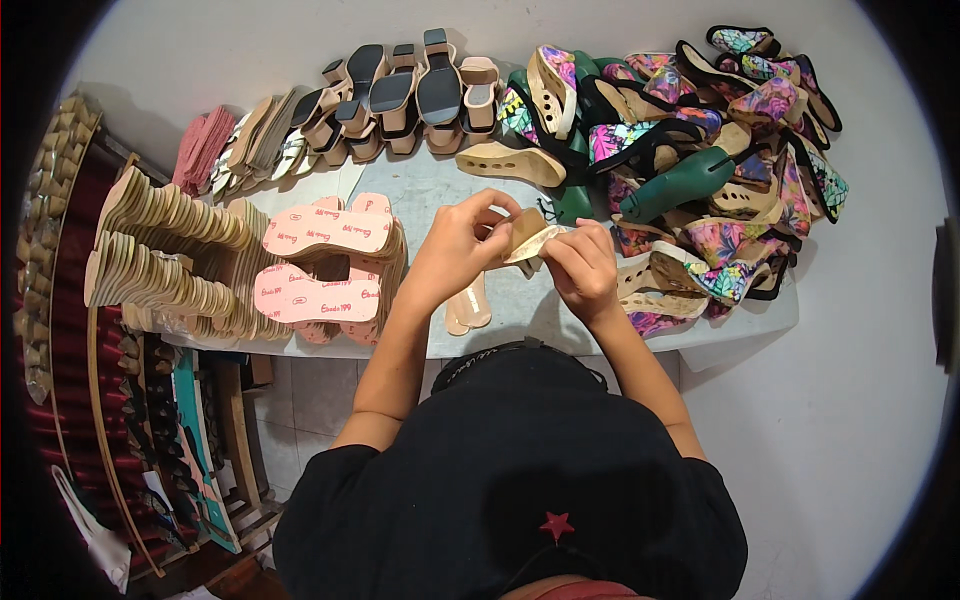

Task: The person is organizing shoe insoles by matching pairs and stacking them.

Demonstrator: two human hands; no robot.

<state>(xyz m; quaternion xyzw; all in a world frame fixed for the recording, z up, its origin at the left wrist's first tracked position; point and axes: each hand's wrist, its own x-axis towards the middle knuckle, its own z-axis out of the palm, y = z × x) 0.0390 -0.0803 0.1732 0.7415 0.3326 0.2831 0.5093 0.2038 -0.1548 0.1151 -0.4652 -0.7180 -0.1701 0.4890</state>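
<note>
Over the front middle of the table, both my hands hold one thin shoe piece point(526, 236), tan on one face with a cream, creased edge. My left hand point(462, 245) has its fingers curled over the piece's left end, thumb pressed against it. The fingers of my right hand point(582, 268) pinch the cream edge at the other end. The fingers hide part of the piece, and I cannot tell which shoe part it is. Beneath my hands, flat beige pieces point(468, 306) lie near the table's front edge.
Stacks of pink printed insoles point(325, 292) and tan sole boards point(165, 275) fill the table's left. Beige heeled sandals point(440, 85) line the back. Heaped to the right are colourful patterned wedge shoes point(760, 105) and green shoe lasts point(680, 185). A rack point(185, 440) stands at left.
</note>
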